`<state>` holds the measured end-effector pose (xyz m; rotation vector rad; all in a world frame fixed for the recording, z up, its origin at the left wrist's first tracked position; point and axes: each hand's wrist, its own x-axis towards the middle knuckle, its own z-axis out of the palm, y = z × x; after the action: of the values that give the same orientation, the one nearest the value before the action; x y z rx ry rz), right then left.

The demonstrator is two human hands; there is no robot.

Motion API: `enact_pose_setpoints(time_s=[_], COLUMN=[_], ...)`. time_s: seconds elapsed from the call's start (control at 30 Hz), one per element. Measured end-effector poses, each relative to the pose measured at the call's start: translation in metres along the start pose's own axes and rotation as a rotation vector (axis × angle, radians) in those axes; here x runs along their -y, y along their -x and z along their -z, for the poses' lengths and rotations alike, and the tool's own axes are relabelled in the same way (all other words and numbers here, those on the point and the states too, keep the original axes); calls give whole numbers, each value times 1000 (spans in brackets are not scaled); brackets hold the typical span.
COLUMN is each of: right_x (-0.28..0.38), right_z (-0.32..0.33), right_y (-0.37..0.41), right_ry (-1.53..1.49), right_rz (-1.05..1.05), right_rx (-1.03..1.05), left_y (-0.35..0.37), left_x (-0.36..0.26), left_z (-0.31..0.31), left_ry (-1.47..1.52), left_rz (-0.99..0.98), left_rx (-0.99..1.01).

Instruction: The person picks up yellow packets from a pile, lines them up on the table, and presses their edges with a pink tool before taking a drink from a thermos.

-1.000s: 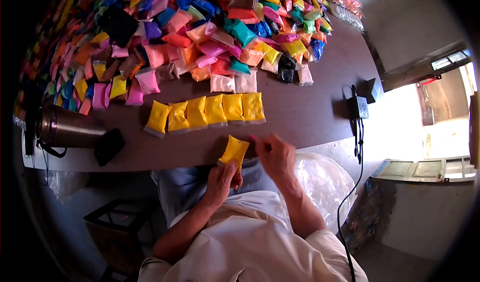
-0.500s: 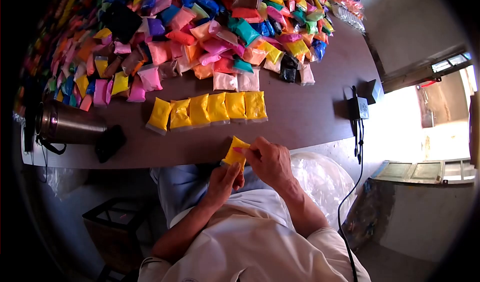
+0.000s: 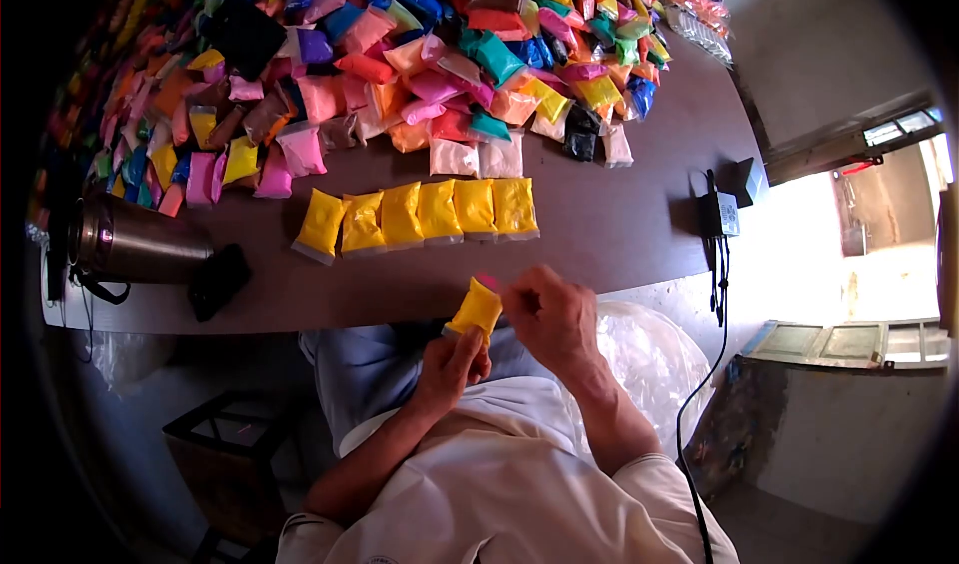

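Note:
My left hand [image 3: 455, 366] pinches a small yellow clay packet [image 3: 475, 307] by its lower end, just off the table's front edge. Close to the packet's right side, my right hand [image 3: 549, 314] is closed, its fingers curled in. A small pinkish-red spot [image 3: 488, 281] shows at the packet's upper corner, near the right fingertips; I cannot make out what it is. Whether the right fingers hold anything is hidden. Beyond the hands lies a row of several yellow packets [image 3: 402, 214], side by side on the brown table [image 3: 619, 224].
A big heap of colourful packets [image 3: 430, 84] covers the table's far side. At left are a steel flask [image 3: 145, 241] and a black object [image 3: 220, 282]. A black adapter [image 3: 721, 212] with cables sits at the right edge. A clear plastic bag [image 3: 649, 364] is beside my lap.
My right hand has drawn slightly right, away from the front of the yellow packet, uncovering more of it. The left hand keeps its hold, and the packet is tilted a little differently.

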<state>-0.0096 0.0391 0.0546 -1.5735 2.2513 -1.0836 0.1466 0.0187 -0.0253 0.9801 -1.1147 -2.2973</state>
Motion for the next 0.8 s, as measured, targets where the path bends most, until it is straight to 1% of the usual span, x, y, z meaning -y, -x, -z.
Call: enact_pose_setpoints(time_s=[0.13, 0.2, 0.23, 0.27, 0.33, 0.4, 0.47, 0.53, 0.57, 0.63, 0.67, 0.73, 0.77, 0.8], right_x=[8, 6, 3, 1, -2, -8, -18, -27, -28, -23, -18, -6, -1, -6], right_z=[9, -2, -7, -8, -9, -9, -10, -9, -2, 14, 13, 6, 4, 2], right_y=[-7, 0, 0, -1, -4, -5, -8, -11, -13, -13, -7, 3, 3, 5], right_ry=[-9, 92, 157, 157, 121, 113, 109, 240, 241, 54, 54, -31, 42, 41], right_rz=[-46, 129, 136, 131, 1, -41, -75, -143, -136, -205, -208, 28, 74, 71], right_rx=[60, 147, 169, 170, 194, 170, 143, 37, 33, 67, 72, 164, 192, 189], left_y=[-2, -3, -3, -2, -4, -5, -7, -5, -5, -6, -4, -3, -5, -4], left_x=[1, 2, 1, 0, -7, -13, -17, -15, -13, -2, 3, 5, 3, 0], left_z=[2, 2, 1, -1, -6, -9, -11, -10, -8, -4, -3, -4, -5, -7], left_ry=[15, -4, 2, 7, 19, 22, -11, -37, -62, -55, -51, -49, -48, -51], left_rz=[8, 6, 12, 19, 33, 42, -2, -1, -1, -3, 10, -3, -25, -23], left_rx=[17, 34, 39, 45, 25, 16, 9, 17, 18, 20, 29, 32, 33, 36])
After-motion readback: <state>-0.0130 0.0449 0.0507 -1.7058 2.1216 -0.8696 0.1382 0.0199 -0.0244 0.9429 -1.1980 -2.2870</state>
